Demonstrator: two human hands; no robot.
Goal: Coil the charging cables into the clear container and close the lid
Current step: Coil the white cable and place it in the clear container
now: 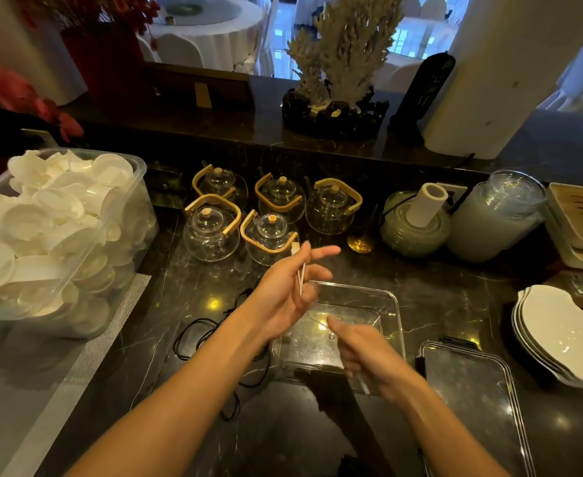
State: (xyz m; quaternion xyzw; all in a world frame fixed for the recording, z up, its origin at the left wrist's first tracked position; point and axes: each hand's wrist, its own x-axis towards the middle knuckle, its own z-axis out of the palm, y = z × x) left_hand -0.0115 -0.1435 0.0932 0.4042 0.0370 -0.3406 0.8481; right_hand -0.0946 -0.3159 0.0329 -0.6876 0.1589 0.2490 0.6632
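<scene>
At frame centre my left hand (283, 290) pinches the white charging cable (301, 277); my right hand (369, 356) grips its lower run above the clear container (395, 304). Lid (472, 383) lies right; black cable (200, 335) left on the tabletop (438, 294).

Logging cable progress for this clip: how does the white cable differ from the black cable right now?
The white cable is lifted off the counter, gripped in the left hand and running to the right hand; the black cable lies untouched on the dark counter. The white cable is stretched above the clear container; the black cable sprawls in loose loops to its left. Neither is inside the container yet.
</scene>
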